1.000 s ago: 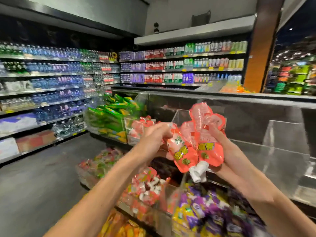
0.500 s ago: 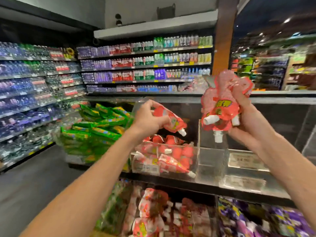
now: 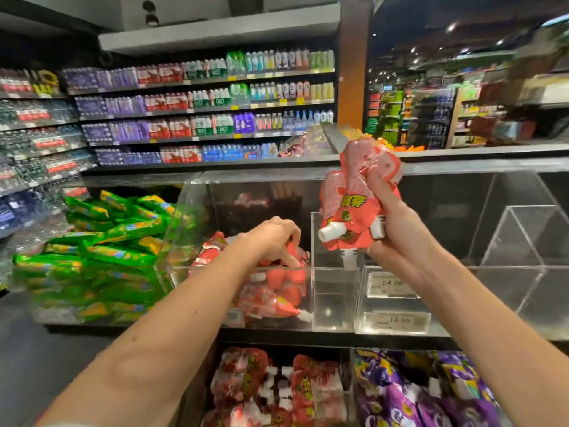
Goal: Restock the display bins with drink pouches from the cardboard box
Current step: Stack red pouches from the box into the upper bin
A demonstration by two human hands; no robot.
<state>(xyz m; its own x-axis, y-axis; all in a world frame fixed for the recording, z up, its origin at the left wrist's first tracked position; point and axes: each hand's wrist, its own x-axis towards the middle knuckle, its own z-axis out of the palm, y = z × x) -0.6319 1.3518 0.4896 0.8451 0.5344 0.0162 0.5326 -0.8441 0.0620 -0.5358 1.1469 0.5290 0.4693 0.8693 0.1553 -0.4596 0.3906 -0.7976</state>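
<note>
While the left hand (image 3: 274, 238) grips 1 red pouch (image 3: 296, 251) in the acrylic bin (image 3: 181, 229), the right hand (image 3: 397, 232), at 1 o'clock, clutches a pouch bunch (image 3: 345, 208): soft, slippery, probably best gripped mid-body.

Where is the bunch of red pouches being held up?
Head view, right of centre: the right hand grips the bunch of red pouches above the clear bins, just right of the left hand.
</note>
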